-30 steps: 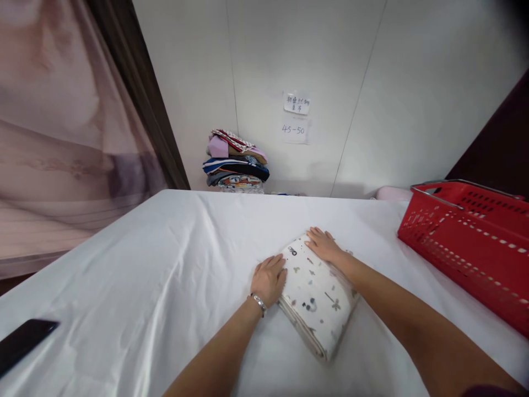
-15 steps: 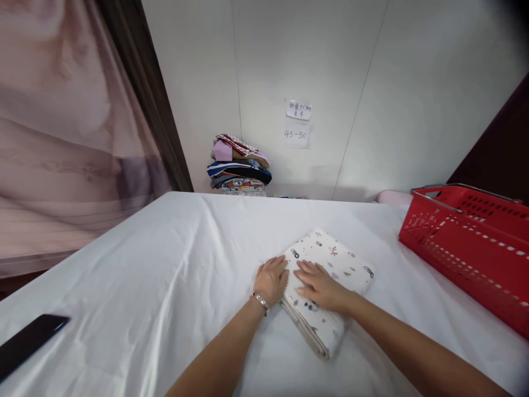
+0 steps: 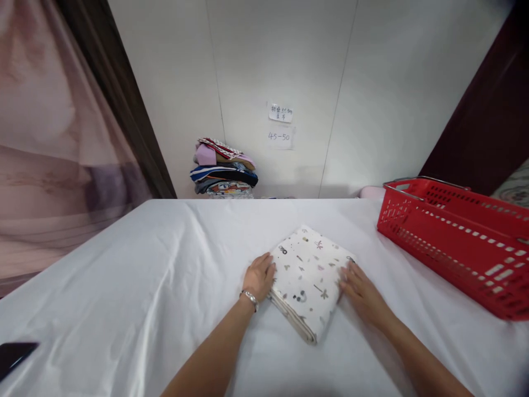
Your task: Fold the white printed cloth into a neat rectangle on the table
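A folded white cloth (image 3: 308, 275) printed with small leaves and dragonflies lies flat on the white-covered table (image 3: 185, 342), turned at an angle. Its layered folded edge faces me at the lower left. My left hand (image 3: 259, 275), with a silver bracelet at the wrist, rests against the cloth's left corner, fingers stretched out. At the opposite side, my right hand (image 3: 363, 292) touches the right edge, its fingers extended and the fingertips on the cloth.
On the right stands a red plastic basket (image 3: 446, 231) with metal handles. A stack of folded fabrics (image 3: 225, 171) sits beyond the table's far edge, against the wall. A black phone-like object (image 3: 14, 355) lies at the left. Pink curtains (image 3: 53, 154) hang on the left.
My right hand has moved from the top of the cloth to its right edge. The left hand stays at the left corner. The whole view has shifted slightly.
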A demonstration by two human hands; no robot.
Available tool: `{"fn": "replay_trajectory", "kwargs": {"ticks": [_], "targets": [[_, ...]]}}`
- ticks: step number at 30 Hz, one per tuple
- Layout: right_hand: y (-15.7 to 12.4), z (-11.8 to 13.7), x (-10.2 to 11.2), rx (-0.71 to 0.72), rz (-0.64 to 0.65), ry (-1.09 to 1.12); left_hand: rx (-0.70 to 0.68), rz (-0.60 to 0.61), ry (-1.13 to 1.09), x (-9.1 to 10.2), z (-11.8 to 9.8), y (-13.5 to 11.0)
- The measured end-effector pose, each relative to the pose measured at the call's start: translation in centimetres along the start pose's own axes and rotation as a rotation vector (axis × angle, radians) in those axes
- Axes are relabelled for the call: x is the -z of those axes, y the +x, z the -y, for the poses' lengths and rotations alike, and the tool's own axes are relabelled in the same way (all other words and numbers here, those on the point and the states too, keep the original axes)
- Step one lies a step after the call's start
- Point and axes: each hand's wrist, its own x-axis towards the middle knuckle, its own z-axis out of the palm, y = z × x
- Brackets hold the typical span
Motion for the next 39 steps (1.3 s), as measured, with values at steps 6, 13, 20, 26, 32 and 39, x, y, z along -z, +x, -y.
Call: {"fn": "replay_trajectory", "kwargs": {"ticks": [6,13,20,26,32,39], "targets": [[1.8,-1.3,0.4,-0.37,-0.114,0.411,0.129,-0.081,-0.011,0.4,1.3,0.3],[5.8,-1.5,0.5,-0.291,-0.172,0.64,0.379,0.105,-0.084,1.9,-0.1,0.4],[7.2,-2.2,-0.1,-0.27,-0.19,0.34,0.322,0.262,-0.046,2.0,-1.4,0.1],[2.9,-0.3,-1.7,0.001,-0.187,0.073,0.345,0.309,-0.017,2.5,-1.9,0.2],[-2.2,5.8,-2.2,0.433,0.063,-0.067,0.286,0.159,-0.051,1.9,-1.7,-0.1],[-3.1,7.3,-3.2,0.665,0.21,-0.295,0.267,0.184,-0.002,2.4,-2.5,1.6]]}}
